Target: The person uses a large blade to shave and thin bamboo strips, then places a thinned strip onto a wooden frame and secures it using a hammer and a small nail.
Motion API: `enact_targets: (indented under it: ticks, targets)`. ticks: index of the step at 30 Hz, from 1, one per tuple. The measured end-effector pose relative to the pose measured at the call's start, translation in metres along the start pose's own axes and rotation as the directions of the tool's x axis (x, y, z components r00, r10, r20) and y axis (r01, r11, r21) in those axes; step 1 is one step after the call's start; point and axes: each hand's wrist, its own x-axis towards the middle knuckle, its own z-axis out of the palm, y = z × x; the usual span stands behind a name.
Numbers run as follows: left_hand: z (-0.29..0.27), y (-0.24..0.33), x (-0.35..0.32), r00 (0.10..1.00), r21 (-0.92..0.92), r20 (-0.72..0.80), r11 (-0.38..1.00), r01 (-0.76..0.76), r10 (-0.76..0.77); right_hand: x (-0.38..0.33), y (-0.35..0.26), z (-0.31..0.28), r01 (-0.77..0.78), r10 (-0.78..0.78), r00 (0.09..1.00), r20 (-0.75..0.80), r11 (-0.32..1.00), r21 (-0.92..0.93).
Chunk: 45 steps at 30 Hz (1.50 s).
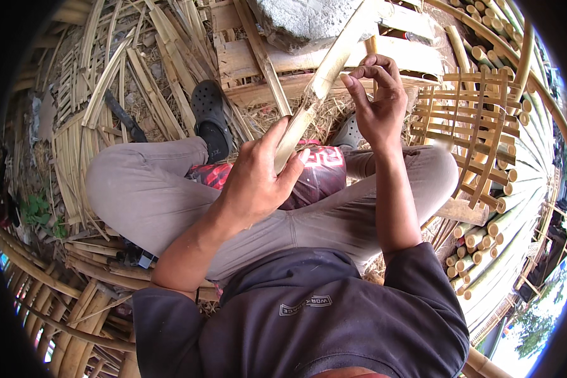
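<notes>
My left hand (255,170) grips the near end of a split bamboo strip (334,63), with the thumb on one side and the fingers on the other. The strip slants up and away to the right, and a rough node (313,96) crosses its middle. Right of the strip my right hand (382,104) is raised, its fingers curled and the thumb apart from the strip. A slim brown rod-like piece (372,45) shows at the curled fingers; its kind and lower end are partly hidden by the hand.
A pale stone block (299,22) sits on wooden slats (252,60) ahead. Split bamboo strips (148,82) litter the ground at left. On the right stand a bamboo lattice (466,126) and stacked bamboo poles (504,233). Dark clogs (211,113) are on my feet; red-black cloth (315,179) lies between my legs.
</notes>
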Motion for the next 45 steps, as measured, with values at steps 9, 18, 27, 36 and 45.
enact_targets:
  ticks: [9,18,27,36,45]
  targets:
    - [-0.002,-0.004,0.002,0.997,-0.061,0.034,0.996,0.071,-0.069,-0.002,-0.002,-0.001,-0.392,0.318,0.914,0.250,0.849,0.355]
    - [-0.003,0.003,0.005,0.997,-0.024,0.047,0.998,0.065,-0.063,-0.008,-0.005,0.007,-0.364,0.261,0.895,0.361,0.896,0.255]
    - [-0.001,-0.003,0.005,0.996,-0.043,0.037,0.996,0.084,-0.083,-0.005,-0.007,0.005,-0.390,0.310,0.876,0.371,0.906,0.165]
    - [-0.001,-0.001,0.007,1.000,-0.025,-0.006,0.999,0.028,-0.028,-0.008,-0.002,0.011,-0.489,0.303,0.816,0.492,0.816,0.309]
    - [-0.005,-0.001,0.007,0.994,-0.026,0.020,0.994,0.107,-0.107,-0.002,0.003,-0.002,-0.513,0.234,0.792,0.564,0.755,0.408]
